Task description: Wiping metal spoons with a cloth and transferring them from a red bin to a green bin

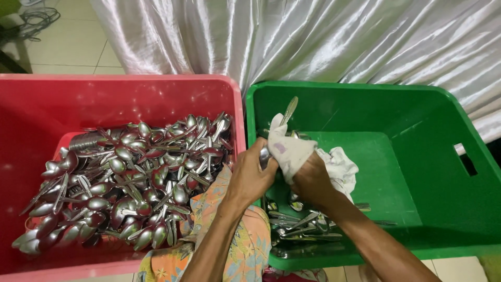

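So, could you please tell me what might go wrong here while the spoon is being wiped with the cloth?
1. The metal spoon sticks up from the white cloth, gripped by the left hand and right hand; it might slip into the green plastic crate.
2. The heaped pile of metal spoons in the red plastic crate looks loose and could slide or spill if the crate is nudged.

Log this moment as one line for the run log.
left hand: holds spoon | right hand: wraps white cloth round it | over green crate | red crate: spoon heap
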